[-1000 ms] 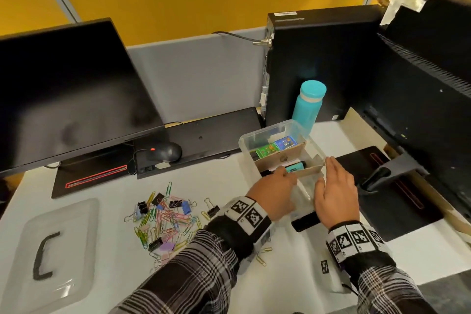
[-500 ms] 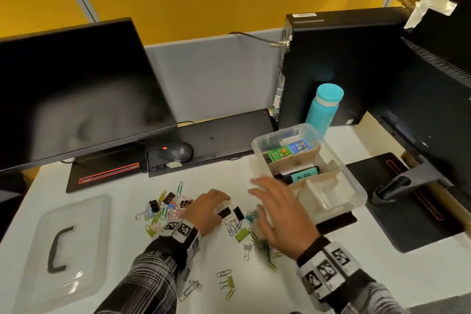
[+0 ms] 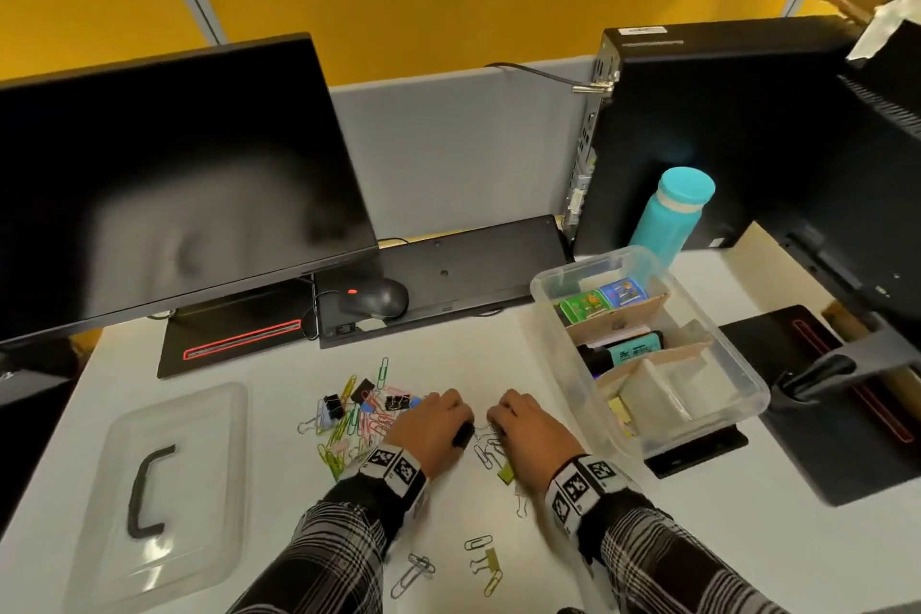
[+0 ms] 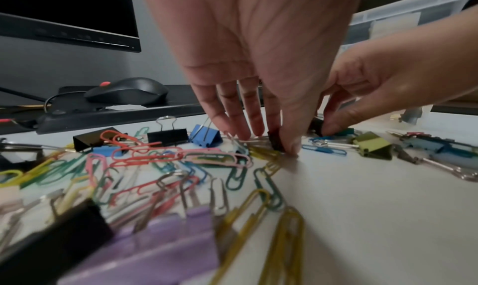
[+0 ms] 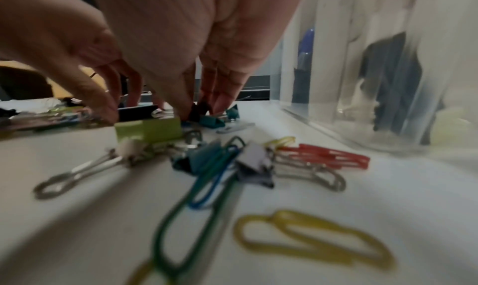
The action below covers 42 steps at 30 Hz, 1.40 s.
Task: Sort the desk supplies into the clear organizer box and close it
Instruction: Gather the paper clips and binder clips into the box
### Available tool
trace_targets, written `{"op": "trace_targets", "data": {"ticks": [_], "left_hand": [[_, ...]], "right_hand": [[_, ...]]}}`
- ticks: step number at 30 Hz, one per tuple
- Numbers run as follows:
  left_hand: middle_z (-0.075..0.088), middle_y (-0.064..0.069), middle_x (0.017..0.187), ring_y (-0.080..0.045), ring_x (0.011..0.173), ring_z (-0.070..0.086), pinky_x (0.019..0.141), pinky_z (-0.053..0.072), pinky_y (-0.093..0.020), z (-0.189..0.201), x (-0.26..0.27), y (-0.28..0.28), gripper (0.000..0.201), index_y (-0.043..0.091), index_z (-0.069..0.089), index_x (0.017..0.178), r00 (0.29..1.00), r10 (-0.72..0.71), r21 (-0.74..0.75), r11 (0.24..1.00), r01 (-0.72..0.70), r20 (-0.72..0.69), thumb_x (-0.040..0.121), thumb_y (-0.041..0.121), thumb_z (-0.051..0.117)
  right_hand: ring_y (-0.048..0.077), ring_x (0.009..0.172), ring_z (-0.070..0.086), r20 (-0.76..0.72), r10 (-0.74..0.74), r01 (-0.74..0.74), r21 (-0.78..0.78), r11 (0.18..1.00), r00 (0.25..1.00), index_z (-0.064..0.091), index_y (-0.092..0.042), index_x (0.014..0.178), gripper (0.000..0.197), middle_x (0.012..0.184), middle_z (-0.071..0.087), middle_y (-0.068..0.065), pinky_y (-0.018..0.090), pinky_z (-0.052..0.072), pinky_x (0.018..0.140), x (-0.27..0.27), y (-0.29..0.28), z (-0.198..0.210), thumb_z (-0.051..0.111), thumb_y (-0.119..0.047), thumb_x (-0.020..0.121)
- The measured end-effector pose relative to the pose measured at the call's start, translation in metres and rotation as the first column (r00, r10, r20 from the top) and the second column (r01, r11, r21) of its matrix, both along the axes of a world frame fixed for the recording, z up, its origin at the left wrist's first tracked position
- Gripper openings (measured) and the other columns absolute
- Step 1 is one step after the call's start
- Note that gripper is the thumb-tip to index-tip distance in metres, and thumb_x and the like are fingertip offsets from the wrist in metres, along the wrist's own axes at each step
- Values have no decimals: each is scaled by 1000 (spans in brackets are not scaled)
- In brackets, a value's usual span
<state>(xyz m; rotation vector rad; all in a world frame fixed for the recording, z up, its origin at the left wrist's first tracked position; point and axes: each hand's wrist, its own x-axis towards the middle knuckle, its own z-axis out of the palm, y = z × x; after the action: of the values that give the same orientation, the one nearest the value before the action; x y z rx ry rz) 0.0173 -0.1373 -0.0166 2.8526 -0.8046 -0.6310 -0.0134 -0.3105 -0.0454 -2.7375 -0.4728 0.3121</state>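
Coloured paper clips (image 3: 356,421) and binder clips litter white desk (image 3: 697,538). I see left hand (image 3: 432,429) pinching black binder clip (image 4: 276,141), right hand (image 3: 536,434) pinching another black binder clip (image 5: 198,110). Clear organizer box (image 3: 737,366) sits just right of my hands, lid (image 3: 164,504) lying apart at far left.

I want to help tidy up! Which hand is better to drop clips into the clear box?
Probably the right hand. It is on the clips and lies beside the open box, while the left hand is farther away, across the pile, pinching a black clip.
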Motion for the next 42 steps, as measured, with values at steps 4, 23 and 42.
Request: {"op": "trace_targets", "data": {"ticks": [4,23,42], "left_hand": [[52,5,122,-14,111,47,92,40,-27,4,-1,11,38,23,51,122,990,140,-220,966,-138,-7,87,33,61],[44,4,115,-25,92,54,86,46,-42,-10,-28,-17,33,28,52,113,992,-16,-318,948,-26,-128,85,11,44],[47,-2,123,-25,107,50,91,36,-37,-17,-34,-25,45,24,46,129,976,-219,-126,968,217,-7,87,35,58]], "right_hand": [[14,94,52,-116,-244,270,360,893,963,56,-16,115,32,111,43,-2,15,45,84,0,-8,8,60,-12,83],[29,95,56,-240,-351,353,-37,935,905,39,-17,120,32,109,55,12,35,47,76,-15,-14,-2,49,-31,93],[21,71,48,-319,-342,347,-45,937,884,34,-14,104,19,84,50,5,32,41,64,-7,-22,6,47,-22,91]]}}
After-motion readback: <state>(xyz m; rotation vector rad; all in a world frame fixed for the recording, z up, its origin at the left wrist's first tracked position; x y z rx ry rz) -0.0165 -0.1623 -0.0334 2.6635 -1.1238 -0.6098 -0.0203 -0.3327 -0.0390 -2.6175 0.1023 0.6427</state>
